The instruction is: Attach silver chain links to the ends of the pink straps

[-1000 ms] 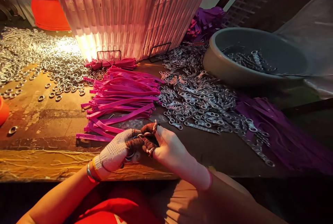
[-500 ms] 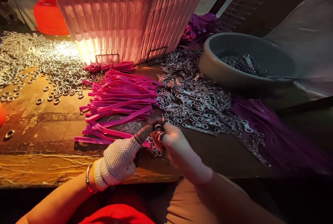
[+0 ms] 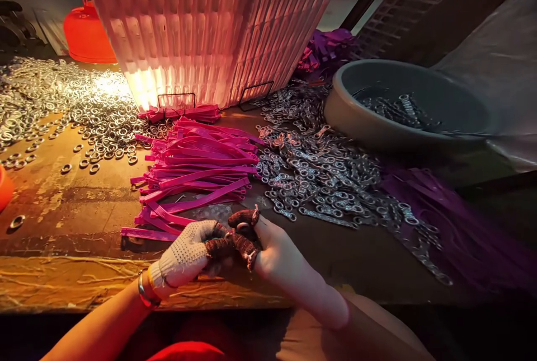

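- We are bringing both hands together at the near side of the pink straps (image 3: pixel 201 173), with the left hand (image 3: pixel 182 254) and the right hand (image 3: pixel 285 254) meeting at their brown-covered fingertips
- Our left finger and thumb are drawing close together, but the fingertips are hiding whatever may be between them, so we cannot tell whether they are gripping anything
- Our right finger and thumb are curling around a small metal piece (image 3: pixel 242 226) that is only partly showing; we cannot tell whether they are clamping it, or which way its long axis is running
- The nearest pink strap is lying mostly left to right, its right part reaching just beside our left hand, which is the nearer one
- Most of the pink straps are lying beyond our fingertips, their long axes running roughly crosswise
- The metal links (image 3: pixel 323 165) are spreading to the right of the pink straps, beyond our right hand and nearer to it
- The loose metal rings (image 3: pixel 111 126) are heaping up left of the pink straps, farther from our fingers
- The grey basin (image 3: pixel 342 98) is standing farther right of the pink straps, behind the links
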### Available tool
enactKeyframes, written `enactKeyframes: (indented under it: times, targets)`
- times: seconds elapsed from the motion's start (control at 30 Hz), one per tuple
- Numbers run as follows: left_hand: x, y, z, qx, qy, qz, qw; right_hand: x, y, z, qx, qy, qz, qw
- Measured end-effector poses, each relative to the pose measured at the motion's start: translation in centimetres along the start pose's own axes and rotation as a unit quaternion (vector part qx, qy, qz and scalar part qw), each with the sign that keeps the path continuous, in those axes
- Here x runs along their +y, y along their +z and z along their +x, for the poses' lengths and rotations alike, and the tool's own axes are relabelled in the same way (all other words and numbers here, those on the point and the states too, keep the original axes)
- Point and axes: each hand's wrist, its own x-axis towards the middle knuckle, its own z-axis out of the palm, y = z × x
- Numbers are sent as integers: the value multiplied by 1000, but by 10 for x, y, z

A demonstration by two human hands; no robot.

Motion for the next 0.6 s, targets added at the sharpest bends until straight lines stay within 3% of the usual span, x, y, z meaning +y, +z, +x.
enactKeyframes:
  times: [0.1,0.2,0.27,0.33,0.4,0.47,0.53,0.6]
  targets:
    - [3,-3,0,-27,-5,22,999,-3,2,-1,-44,-14,-169,985]
    - [0,-5,6,-19,2,40,999,-13,3,2,-100,38,-371,922]
    - [-3,-5,11,-6,-16,34,999,-22,4,5,-138,73,-444,882]
    - [-6,-3,16,13,-42,4,999,-27,5,6,-156,80,-476,862]
    - [-4,0,20,24,-59,-22,998,-26,7,6,-149,90,-458,872]
    - [3,1,27,27,-49,-12,998,-19,8,6,-118,128,-353,919]
    - [16,1,38,38,4,71,997,-8,2,8,-67,158,-215,961]
    - [30,1,57,64,87,229,967,1,-13,14,2,165,-161,973]
